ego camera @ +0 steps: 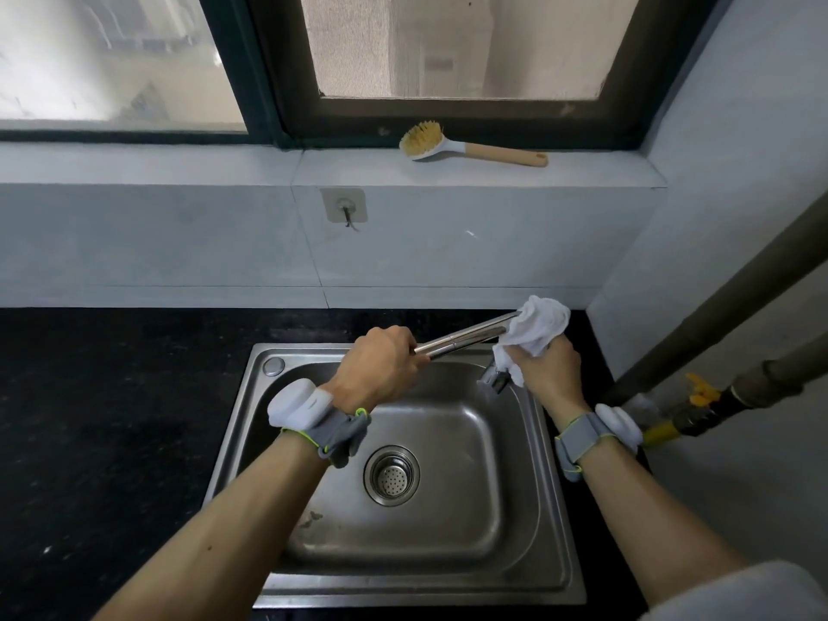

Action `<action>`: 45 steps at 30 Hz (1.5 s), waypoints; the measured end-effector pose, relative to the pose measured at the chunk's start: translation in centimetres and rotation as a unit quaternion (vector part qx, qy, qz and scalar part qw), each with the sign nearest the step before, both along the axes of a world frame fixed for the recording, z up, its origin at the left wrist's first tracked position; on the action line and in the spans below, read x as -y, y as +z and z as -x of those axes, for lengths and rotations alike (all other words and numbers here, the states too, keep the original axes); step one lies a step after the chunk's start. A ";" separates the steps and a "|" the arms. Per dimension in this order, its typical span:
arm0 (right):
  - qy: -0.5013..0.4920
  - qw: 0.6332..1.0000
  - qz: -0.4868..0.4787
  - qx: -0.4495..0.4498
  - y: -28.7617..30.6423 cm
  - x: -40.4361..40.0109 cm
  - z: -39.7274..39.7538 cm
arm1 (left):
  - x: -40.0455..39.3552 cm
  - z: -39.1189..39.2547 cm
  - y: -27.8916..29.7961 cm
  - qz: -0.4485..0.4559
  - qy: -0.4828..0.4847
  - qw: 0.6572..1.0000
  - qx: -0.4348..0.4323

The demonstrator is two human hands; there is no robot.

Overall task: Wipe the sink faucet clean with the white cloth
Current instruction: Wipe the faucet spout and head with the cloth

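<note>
A chrome faucet spout [466, 336] stretches over the back of the steel sink [537, 441], running from the right toward the left. My left hand [381, 369] grips the spout's free end, which is hidden inside the fist. My right hand [549, 372] holds a bunched white cloth [540, 327] wrapped around the faucet at its right end, near the base. The faucet's chrome handle [495, 380] pokes out below the cloth. Both wrists carry grey straps with white devices.
A black countertop [112, 419] surrounds the sink. The drain strainer [392, 475] sits in the basin's middle. A yellow-bristled dish brush [466, 147] lies on the window ledge. A wall hook [345, 208] hangs above. Pipes with a yellow valve [699, 389] stand at the right.
</note>
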State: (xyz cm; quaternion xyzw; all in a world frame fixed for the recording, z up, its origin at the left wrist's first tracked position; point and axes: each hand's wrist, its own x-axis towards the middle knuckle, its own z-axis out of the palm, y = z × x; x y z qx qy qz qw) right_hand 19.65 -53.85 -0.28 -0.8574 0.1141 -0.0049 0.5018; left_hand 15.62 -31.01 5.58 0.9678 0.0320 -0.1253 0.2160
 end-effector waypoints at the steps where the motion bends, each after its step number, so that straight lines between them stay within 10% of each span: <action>1: -0.008 0.999 0.033 0.013 -0.1 0.1 -0.3 | 0.0 0.0 0.0 0.000 -0.002 1.000 0.000; 30: 0.112 0.948 0.295 -0.048 -1.5 3.9 -5.9 | 0.2 0.3 -0.1 0.000 -0.005 1.000 0.007; 45: 0.028 0.987 -0.041 -0.156 -0.4 2.9 -5.0 | 0.3 0.6 0.0 -0.003 -0.003 1.000 0.011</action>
